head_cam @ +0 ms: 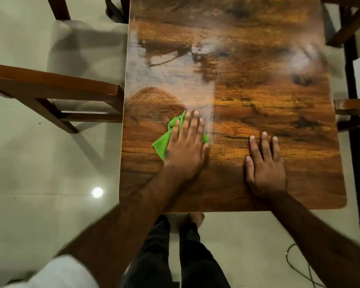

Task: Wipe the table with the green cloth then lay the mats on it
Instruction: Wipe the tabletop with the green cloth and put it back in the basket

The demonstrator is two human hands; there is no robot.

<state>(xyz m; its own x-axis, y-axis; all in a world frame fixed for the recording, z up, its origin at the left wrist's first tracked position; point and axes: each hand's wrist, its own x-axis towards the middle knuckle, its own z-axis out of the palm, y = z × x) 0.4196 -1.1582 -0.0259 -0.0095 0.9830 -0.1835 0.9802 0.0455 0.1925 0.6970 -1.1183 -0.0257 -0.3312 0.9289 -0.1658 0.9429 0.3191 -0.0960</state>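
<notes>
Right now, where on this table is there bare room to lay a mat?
The far half of the table, beyond both hands, is bare, with hazy streaks at its left. A bare strip runs between the right hand and the right edge. The near part is crowded: the left hand presses the green cloth, the right lies flat.

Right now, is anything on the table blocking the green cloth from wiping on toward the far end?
Nothing visible does. The left hand presses the green cloth flat on the table; ahead lies only wood with a hazy smear. The right hand rests flat to its right, apart from the cloth.
</notes>
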